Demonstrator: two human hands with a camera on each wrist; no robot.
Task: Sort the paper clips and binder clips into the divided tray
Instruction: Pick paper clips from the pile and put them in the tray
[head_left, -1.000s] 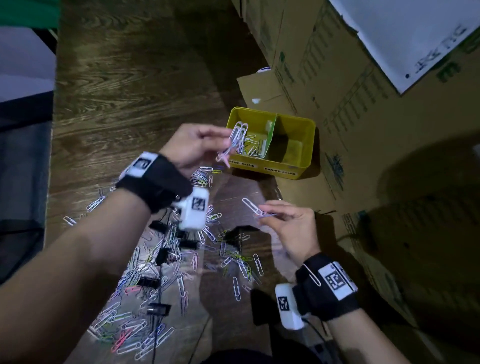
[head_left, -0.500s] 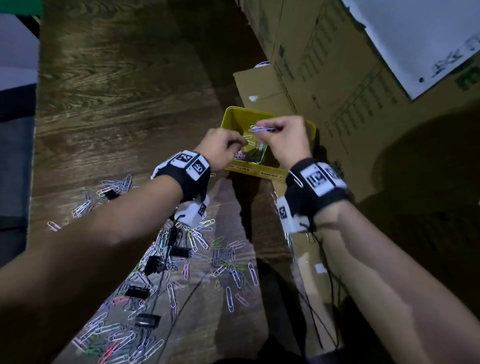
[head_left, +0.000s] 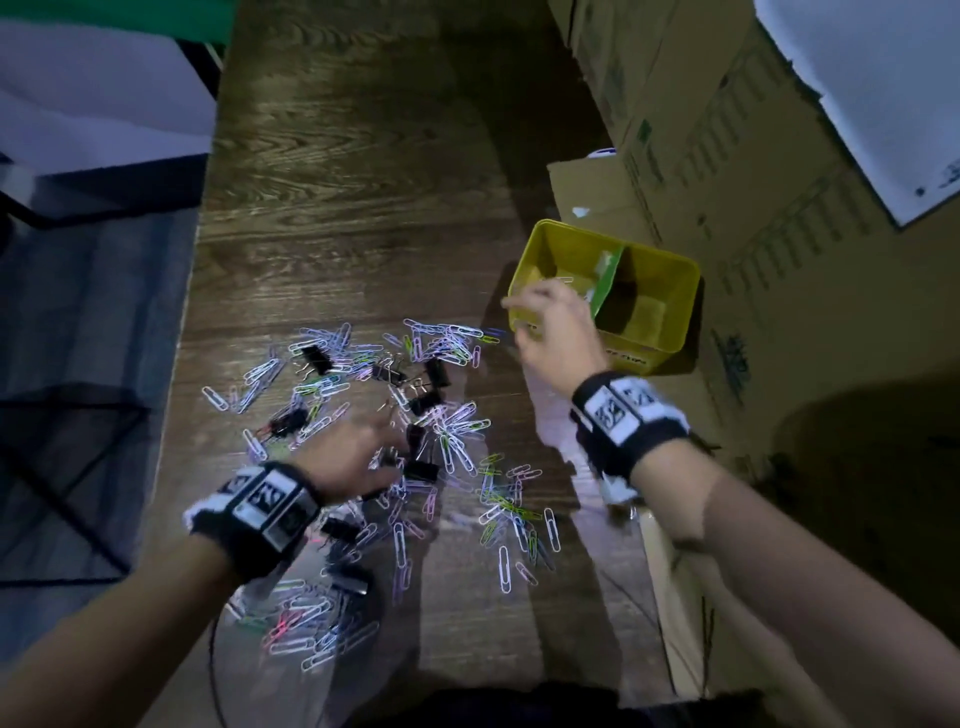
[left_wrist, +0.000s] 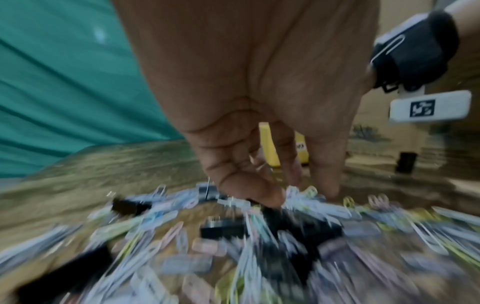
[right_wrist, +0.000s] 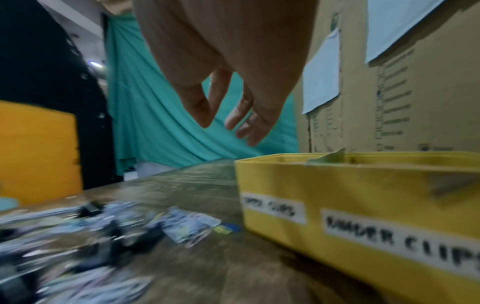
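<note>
While the head view is soft with motion blur, the layout reads clearly enough: at far left, off the desk (head_left: 363, 171) edge, dark mesh furniture and a pale surface. Left hand (head_left: 353, 454) is low over the scatter of paper clips (head_left: 457, 447) and black binder clips (head_left: 317, 358) on the wood-grain top; in the left wrist view its fingers (left_wrist: 249, 185) point down, loosely spread, tips at or just above the pile. Whether they pinch anything I cannot tell, the frame being smeared there. The scatter runs from near the front edge of the desk up to just left of the tray, coloured and white wire clips mixed with the black ones. Right hand (head_left: 558, 332) hovers at the near left corner of the yellow divided tray (head_left: 675, 291), fingers relaxed and slightly parted, holding nothing visible; the right wrist view shows the same hand (right_wrist: 233, 98) above the desk, left of the tray wall (right_wrist: 350, 185). Tray carries two white labels on its front wall, the right one reading "BINDER CLIPS", the left one blurred. A green divider (head_left: 608, 280) splits it; a few paper clips show in the left compartment, partly hidden by the hand; the right compartment's contents are too dark to make out. Cardboard boxes (head_left: 753, 156) stand right of and behind the tray, one with a white sheet (head_left: 872, 78) on it.
</note>
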